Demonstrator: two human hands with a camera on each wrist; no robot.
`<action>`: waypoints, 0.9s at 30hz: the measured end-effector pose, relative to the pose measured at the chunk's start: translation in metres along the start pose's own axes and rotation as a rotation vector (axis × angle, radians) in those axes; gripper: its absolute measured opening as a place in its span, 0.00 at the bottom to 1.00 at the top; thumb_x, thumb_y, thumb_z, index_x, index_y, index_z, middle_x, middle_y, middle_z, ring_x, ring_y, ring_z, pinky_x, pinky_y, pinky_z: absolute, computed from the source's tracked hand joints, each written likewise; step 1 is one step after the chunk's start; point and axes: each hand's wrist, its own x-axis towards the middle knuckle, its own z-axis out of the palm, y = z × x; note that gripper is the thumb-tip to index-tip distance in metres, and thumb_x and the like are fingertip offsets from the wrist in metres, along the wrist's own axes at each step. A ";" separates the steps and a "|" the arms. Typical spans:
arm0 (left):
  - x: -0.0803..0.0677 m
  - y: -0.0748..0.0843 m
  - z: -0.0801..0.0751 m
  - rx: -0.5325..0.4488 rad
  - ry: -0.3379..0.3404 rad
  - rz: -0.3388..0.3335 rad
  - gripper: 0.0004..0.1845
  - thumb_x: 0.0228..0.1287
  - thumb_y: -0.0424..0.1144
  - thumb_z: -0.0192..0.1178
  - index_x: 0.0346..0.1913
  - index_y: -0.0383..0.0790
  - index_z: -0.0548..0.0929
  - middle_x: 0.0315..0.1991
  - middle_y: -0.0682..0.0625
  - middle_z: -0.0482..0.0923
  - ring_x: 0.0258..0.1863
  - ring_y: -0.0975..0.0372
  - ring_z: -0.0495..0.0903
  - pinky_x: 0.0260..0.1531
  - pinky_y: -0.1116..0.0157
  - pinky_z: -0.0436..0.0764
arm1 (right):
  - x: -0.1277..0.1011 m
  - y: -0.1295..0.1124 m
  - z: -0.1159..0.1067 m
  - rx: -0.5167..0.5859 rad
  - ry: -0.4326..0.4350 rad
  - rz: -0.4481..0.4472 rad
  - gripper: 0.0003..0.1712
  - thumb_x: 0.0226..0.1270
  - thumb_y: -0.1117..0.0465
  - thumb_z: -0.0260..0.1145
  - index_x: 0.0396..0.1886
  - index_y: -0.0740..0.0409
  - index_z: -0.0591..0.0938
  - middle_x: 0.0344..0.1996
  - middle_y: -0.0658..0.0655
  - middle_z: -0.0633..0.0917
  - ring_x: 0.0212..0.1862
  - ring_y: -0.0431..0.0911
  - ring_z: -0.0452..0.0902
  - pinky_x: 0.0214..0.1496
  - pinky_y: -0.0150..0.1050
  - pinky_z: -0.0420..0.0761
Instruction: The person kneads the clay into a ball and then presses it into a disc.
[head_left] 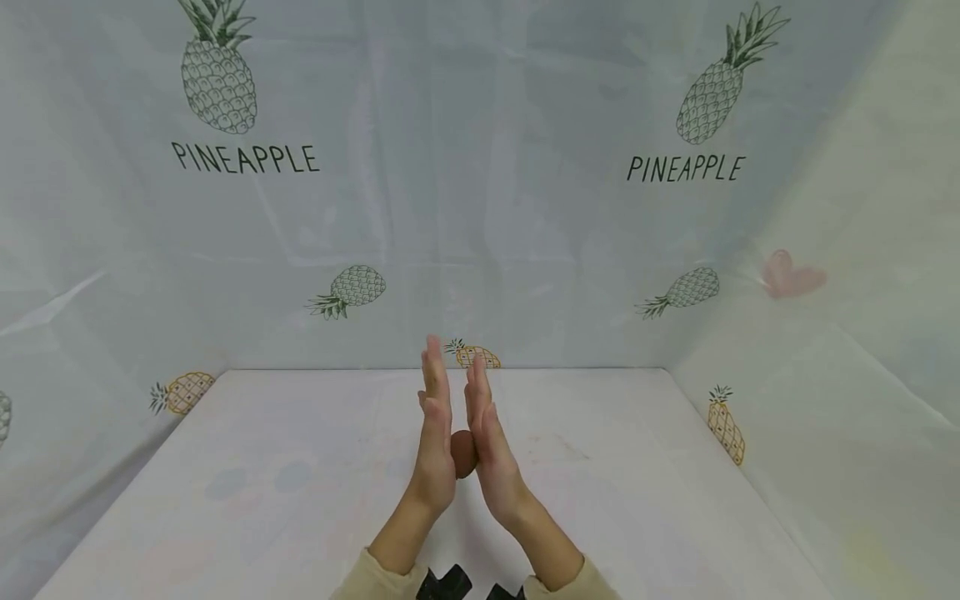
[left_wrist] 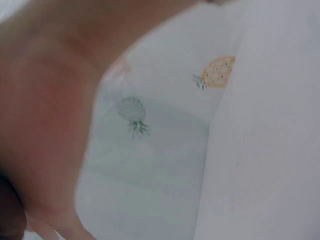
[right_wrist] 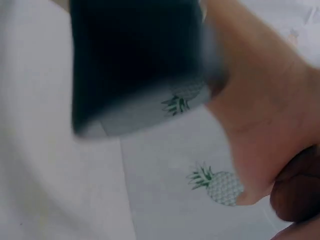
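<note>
A small reddish-brown ball (head_left: 463, 454), which looks like modelling clay, sits between the palms above the table. My left hand (head_left: 435, 446) stands upright with straight fingers, its palm against the ball's left side. From the other side, my right hand (head_left: 492, 454) presses its palm on the ball, fingers straight and pointing up. The fingertips of the two hands are apart. In the right wrist view a crease crosses the ball (right_wrist: 297, 197). Only a dark edge of the ball (left_wrist: 10, 212) shows in the left wrist view, beside the left palm (left_wrist: 47, 130).
The hands are over a white-covered table (head_left: 300, 500). Behind it hangs a pale sheet (head_left: 480, 208) printed with pineapples, and sheets also flank both sides. Black wrist devices (head_left: 445, 582) sit at the sleeve cuffs; one dark block (right_wrist: 135, 60) covers part of the right wrist view.
</note>
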 end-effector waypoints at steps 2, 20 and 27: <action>0.001 -0.004 -0.003 0.000 0.038 -0.041 0.40 0.78 0.73 0.15 0.86 0.65 0.29 0.85 0.65 0.18 0.83 0.63 0.15 0.72 0.37 0.12 | -0.002 -0.003 0.002 -0.003 -0.010 -0.006 0.35 0.87 0.41 0.19 0.88 0.35 0.31 0.85 0.37 0.31 0.86 0.48 0.22 0.81 0.68 0.24; -0.015 -0.007 0.033 0.022 -0.139 -0.013 0.31 0.86 0.48 0.16 0.87 0.61 0.32 0.87 0.64 0.24 0.85 0.59 0.20 0.74 0.32 0.19 | 0.000 -0.019 -0.029 -0.007 0.163 -0.059 0.34 0.86 0.40 0.20 0.87 0.30 0.34 0.86 0.41 0.34 0.86 0.41 0.24 0.82 0.65 0.25; -0.017 0.008 0.033 0.010 -0.137 0.019 0.33 0.85 0.54 0.15 0.87 0.59 0.31 0.87 0.64 0.22 0.84 0.63 0.19 0.74 0.36 0.17 | 0.004 -0.011 -0.030 0.032 0.137 -0.011 0.35 0.86 0.35 0.21 0.87 0.29 0.32 0.86 0.39 0.33 0.86 0.43 0.22 0.83 0.66 0.31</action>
